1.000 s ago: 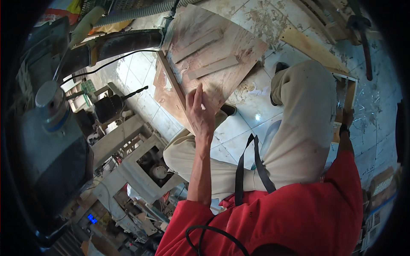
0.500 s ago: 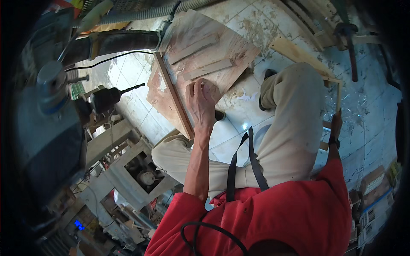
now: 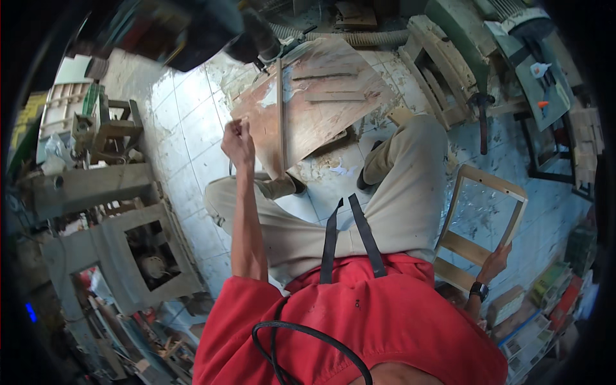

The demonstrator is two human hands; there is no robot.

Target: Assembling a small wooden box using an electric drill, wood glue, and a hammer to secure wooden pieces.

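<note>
Tiles (image 3: 192, 122) stretch left of the left hand (image 3: 239, 146); its grip is curled by the board's (image 3: 314, 131) left edge, and I cannot tell whether it pinches anything. A strip (image 3: 280, 122) and two slats (image 3: 325, 73) lie on the board. Just beside the right leg (image 3: 407, 199) is the frame (image 3: 465, 248), the right hand's (image 3: 494, 263) grip closed on its right rail, more tiles beyond.

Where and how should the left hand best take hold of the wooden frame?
I would suggest that the left hand take the far end bar of the wooden frame, coming from the person's left, fingers through the big opening. That bar is flat and uncovered, and the right hand holds the right-hand rail nearer the opposite end.
</note>
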